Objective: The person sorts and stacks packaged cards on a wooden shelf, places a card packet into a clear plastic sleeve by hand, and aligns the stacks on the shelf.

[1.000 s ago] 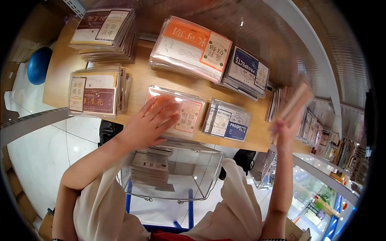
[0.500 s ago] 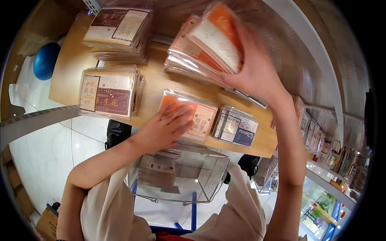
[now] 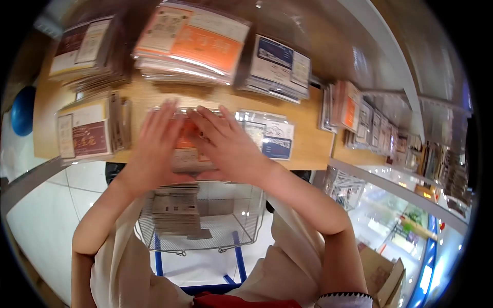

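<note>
A small pile of orange plastic-wrapped packets (image 3: 186, 140) lies at the front edge of the wooden shelf, mostly covered by my hands. My left hand (image 3: 156, 143) rests along its left side with the fingers stretched forward, slightly blurred. From the right, my right hand (image 3: 228, 146) reaches over the same pile, its fingers spread across the top. Neither hand is closed around anything. Right beside my right hand are blue-and-white packets (image 3: 277, 141). Behind both hands stands a tall stack of orange-and-white packets (image 3: 210, 43).
Maroon-and-white packets (image 3: 84, 133) stand at the left, with another maroon stack (image 3: 84, 43) behind. A blue-and-white stack (image 3: 280, 64) is at the back right. Below the shelf edge, a wire basket (image 3: 241, 205) holds a stack of packets (image 3: 175, 210). A metal shelf rail (image 3: 400, 185) runs along the right.
My right hand has let go of the orange packets at the back stack and come down to the front pile, near my left hand. The view has shifted to the right.
</note>
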### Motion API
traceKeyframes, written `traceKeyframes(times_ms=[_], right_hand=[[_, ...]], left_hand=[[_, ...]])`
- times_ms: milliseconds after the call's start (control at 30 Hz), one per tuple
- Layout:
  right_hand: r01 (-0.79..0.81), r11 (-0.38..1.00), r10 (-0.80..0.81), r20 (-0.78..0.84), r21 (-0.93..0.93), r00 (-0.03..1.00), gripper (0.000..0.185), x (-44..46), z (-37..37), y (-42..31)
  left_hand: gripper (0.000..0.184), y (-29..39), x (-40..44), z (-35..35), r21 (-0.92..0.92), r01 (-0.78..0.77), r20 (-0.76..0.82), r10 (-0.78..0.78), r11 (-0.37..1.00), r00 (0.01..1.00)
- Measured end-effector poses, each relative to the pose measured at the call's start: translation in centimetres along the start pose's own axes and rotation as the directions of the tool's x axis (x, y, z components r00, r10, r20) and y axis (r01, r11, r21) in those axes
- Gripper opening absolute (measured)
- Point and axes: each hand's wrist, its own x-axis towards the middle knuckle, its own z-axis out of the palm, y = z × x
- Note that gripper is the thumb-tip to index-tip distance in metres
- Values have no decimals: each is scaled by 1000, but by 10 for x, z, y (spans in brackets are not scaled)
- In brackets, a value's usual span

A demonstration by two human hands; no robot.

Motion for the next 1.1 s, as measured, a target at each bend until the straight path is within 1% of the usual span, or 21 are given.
traceKeyframes(times_ms=[33,67,100,133,167,200,233,267,300,367,400,500,600,633,733,800,833,900,1000,1067,1100], right_hand=[[-69,997,67,-36,-41,997,56,-14,-12,7],[-129,989,123,-75,-78,990,53,-33,-29,19],[-168,966,80,-395,-195,915,50,-61,-30,48],[-367,923,249,-544,-119,801,50,-78,-50,62],[-560,764,238,-665,-322,708,57,-101,-59,93],[-702,638,281,-753,-316,595,72,-126,-66,133],[-827,464,358,-787,-316,502,96,-159,-74,174],[-929,299,535,-767,-219,354,104,-179,-78,196],[-985,109,671,-721,-136,173,112,-195,-83,215],[-992,123,896,-432,24,101,115,-237,-96,265],[-989,107,964,-256,105,77,117,-252,-97,276],[-998,-47,962,-270,-43,-34,114,-229,-97,251],[-999,-25,968,-248,42,-35,114,-221,-104,236],[-999,-23,951,-307,26,-30,110,-225,-100,239],[-967,190,857,-510,172,77,86,-252,-87,248],[-857,453,737,-644,246,204,74,-280,-80,259],[-775,582,644,-722,246,254,75,-277,-79,243],[-789,569,637,-731,232,245,93,-233,-93,180],[-721,619,692,-650,312,313,96,-167,-106,109],[-603,726,661,-574,330,482,101,-120,-115,75],[-553,811,552,-561,190,617,103,-97,-121,66]], left_hand=[[102,-2,-1,3,39,108,12,-108,993,994],[104,-4,0,3,57,96,58,-100,994,993],[105,-4,0,0,78,88,104,-96,993,990],[107,-3,1,-3,100,80,152,-94,992,984],[103,0,3,-4,106,92,148,-108,990,983],[103,2,4,-4,133,94,152,-114,987,982],[102,4,3,-4,160,92,159,-118,983,980],[101,6,3,-5,188,91,163,-122,978,979],[101,8,3,-7,210,114,173,-152,971,973],[100,12,2,-11,254,162,192,-214,954,958],[101,11,1,-9,256,159,189,-211,953,959],[105,7,0,-4,271,148,192,-204,951,960],[105,6,0,-2,273,145,192,-202,951,960],[104,6,1,-2,268,139,190,-194,953,962],[101,6,-1,-5,251,124,182,-172,960,968],[103,3,-5,-4,226,123,160,-161,966,974],[100,1,-7,-4,211,101,162,-137,972,977],[98,0,-11,-5,211,87,178,-126,974,976],[92,-1,-17,-6,227,76,185,-120,971,975],[90,-3,-19,-2,232,67,160,-106,970,981],[89,-2,-18,-4,242,67,161,-109,968,981]])
